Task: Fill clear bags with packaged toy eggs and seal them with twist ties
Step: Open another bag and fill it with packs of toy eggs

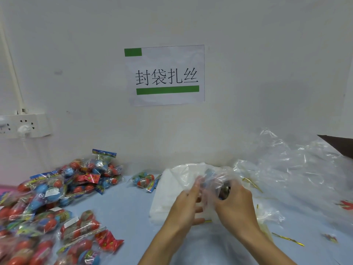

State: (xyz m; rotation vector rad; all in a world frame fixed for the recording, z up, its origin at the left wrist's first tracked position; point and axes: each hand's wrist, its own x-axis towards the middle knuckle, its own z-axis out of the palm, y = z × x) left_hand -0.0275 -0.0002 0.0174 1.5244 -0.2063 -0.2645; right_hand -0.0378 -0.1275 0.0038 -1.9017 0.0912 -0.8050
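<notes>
While both hands met over a stack of flat bags [162,203], the right hand [236,204] pinched the clear bag [212,180] and the left hand's [188,202] curled fingers gripped its other side, probably to spread its mouth. Egg packs [49,197] lay heaped well left of the left hand; gold twist ties [288,239] waited just right of the right.

A white wall [248,54] carries a paper sign [166,75] and a power strip [24,125] above the pale blue bench [129,203].
</notes>
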